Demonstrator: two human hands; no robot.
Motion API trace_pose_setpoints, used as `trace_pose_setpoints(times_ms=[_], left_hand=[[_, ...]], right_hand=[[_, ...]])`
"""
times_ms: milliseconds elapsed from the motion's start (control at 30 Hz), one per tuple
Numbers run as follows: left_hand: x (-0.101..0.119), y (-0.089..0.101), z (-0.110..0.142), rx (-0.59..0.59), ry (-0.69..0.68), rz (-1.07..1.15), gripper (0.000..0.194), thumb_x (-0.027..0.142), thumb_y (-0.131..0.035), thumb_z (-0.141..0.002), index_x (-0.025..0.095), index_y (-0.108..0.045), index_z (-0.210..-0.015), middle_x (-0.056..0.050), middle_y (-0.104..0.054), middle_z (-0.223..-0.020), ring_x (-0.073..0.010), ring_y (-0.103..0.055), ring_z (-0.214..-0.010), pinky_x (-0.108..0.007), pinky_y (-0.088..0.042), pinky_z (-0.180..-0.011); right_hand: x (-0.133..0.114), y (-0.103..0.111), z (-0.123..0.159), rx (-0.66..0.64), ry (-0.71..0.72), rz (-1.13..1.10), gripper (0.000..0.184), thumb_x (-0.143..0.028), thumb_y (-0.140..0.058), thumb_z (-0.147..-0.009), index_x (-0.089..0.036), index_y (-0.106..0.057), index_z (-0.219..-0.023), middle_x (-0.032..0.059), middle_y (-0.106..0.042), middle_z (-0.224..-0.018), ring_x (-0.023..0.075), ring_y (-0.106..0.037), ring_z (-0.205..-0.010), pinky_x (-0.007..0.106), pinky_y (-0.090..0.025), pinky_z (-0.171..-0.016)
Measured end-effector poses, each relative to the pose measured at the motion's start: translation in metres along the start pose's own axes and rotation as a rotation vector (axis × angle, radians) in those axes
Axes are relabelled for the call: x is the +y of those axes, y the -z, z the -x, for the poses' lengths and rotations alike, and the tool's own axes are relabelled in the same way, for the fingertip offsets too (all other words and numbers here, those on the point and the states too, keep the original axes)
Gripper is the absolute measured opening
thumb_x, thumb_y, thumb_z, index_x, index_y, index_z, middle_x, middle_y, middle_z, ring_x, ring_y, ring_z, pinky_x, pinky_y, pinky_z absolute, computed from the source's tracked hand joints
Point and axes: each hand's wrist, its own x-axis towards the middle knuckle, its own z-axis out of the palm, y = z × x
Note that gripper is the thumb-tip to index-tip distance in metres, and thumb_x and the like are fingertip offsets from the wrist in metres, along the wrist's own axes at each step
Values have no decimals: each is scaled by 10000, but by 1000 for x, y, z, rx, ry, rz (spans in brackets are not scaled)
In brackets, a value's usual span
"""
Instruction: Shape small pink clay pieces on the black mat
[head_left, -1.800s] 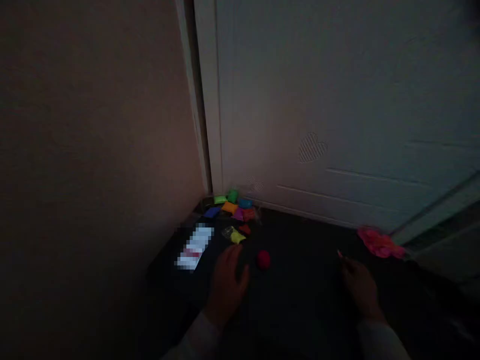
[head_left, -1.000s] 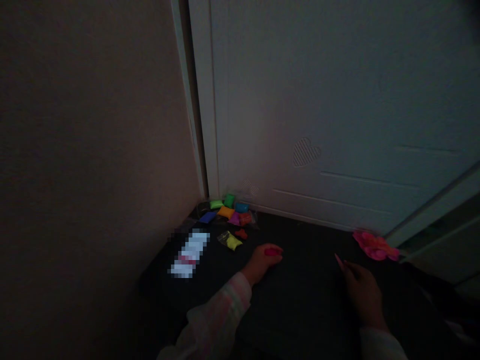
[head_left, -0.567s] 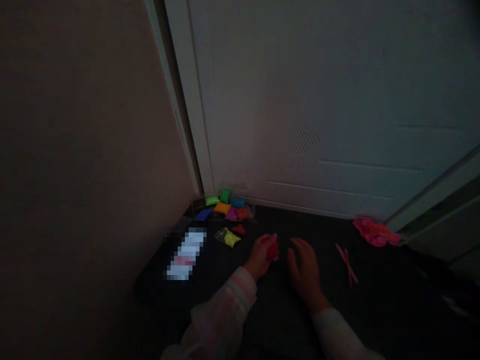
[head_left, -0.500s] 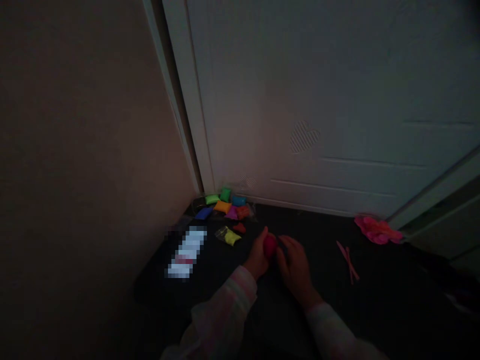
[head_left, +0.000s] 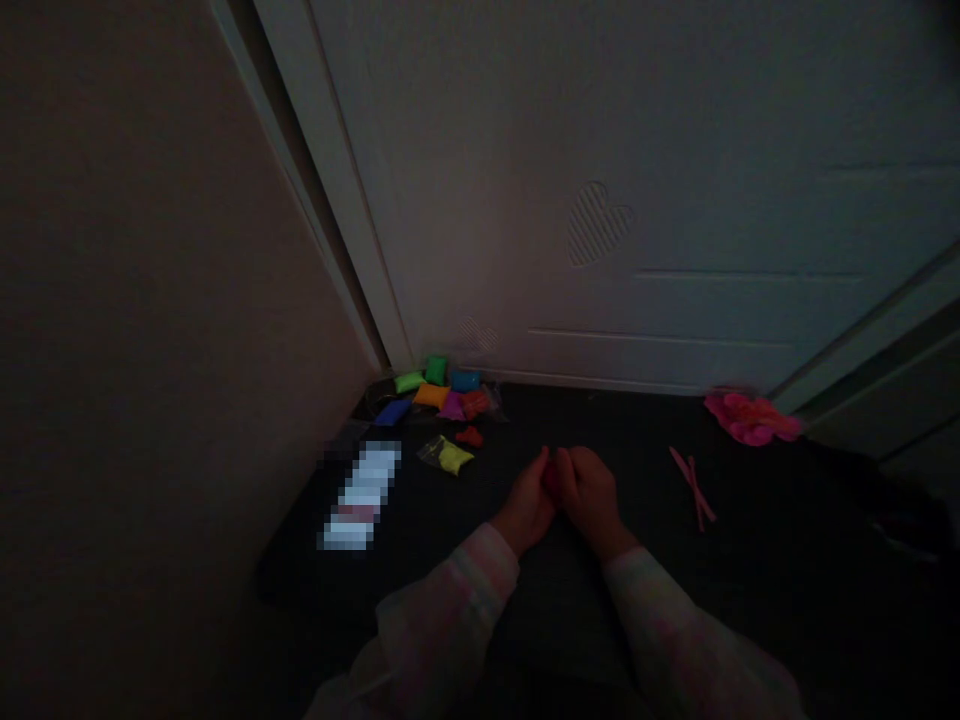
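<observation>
A dark red lump of modelling clay [head_left: 553, 484] sits between my two hands, above the dark tabletop. My left hand [head_left: 528, 506] cups it from the left, fingers curled around it. My right hand [head_left: 595, 497] presses against it from the other side, its fingers bent over it. Most of the lump is hidden behind the fingers. Beyond my left hand lie a small red piece [head_left: 470, 436] and a clear bag of yellow clay [head_left: 454, 457]. To the right of my right hand, two thin pink sticks [head_left: 697, 492] lie crossed.
Several coloured clay packets [head_left: 432, 396] are bunched at the back left, near the wall corner. A bright pixelated rectangle [head_left: 364, 495] lies at the left of the dark table [head_left: 555, 610]. A crumpled pink flower-like thing [head_left: 752, 417] rests at the back right, before the white door [head_left: 480, 200].
My right hand has closed in over the red clay, which was more exposed before and now is mostly covered. The view has tilted slightly down.
</observation>
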Motion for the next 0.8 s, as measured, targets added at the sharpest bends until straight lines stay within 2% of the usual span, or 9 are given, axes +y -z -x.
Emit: trace_pose_setpoints(times_ms=[133, 300, 400, 500, 667, 800], left_hand=[[-3, 2, 0, -12, -26, -29, 169, 333, -559, -745, 167, -581, -726, -2, -598, -720, -130, -556, -790, -253, -408, -776], [3, 0, 2, -85, -21, -91, 207, 296, -651, -666, 125, -611, -775, -21, -594, -705, -129, -546, -716, -259, -420, -703], [9, 1, 1, -81, -77, -104, 215, 317, -662, -652, 134, -604, -748, -4, -587, -712, -103, -526, -689, -239, -412, -690], [13, 3, 1, -72, -103, -124, 231, 342, -660, -648, 128, -595, -706, -1, -584, -697, -97, -513, -672, -236, -403, -680], [11, 4, 1, -58, -55, -155, 217, 336, -636, -676, 123, -595, -681, -10, -582, -650, -114, -520, -662, -250, -399, -659], [11, 4, 2, -50, -5, -149, 180, 318, -592, -722, 138, -600, -716, -22, -604, -714, -126, -547, -714, -262, -412, -699]], right_hand=[[0, -4, -1, -4, -54, -13, 380, -364, -342, -845, -211, -443, -511, 6, -483, -509, 131, -454, -513, 260, -330, -520], [1, 1, -1, 19, -135, -66, 409, -360, -292, -872, -203, -438, -524, -21, -446, -463, 106, -428, -432, 237, -316, -441], [-1, 4, -1, 1, -101, -106, 371, -345, -276, -877, -185, -518, -647, 27, -560, -626, 135, -525, -604, 250, -398, -558], [-3, 4, -2, -48, -44, -127, 298, -356, -337, -858, -186, -557, -750, 50, -596, -749, 163, -538, -742, 288, -413, -690], [-1, 0, -2, -109, -44, -109, 281, -366, -387, -838, -200, -548, -678, 36, -563, -670, 173, -501, -675, 313, -375, -662], [3, -3, -1, -95, -102, -107, 310, -370, -369, -843, -203, -516, -626, 21, -532, -620, 160, -483, -631, 296, -357, -615]])
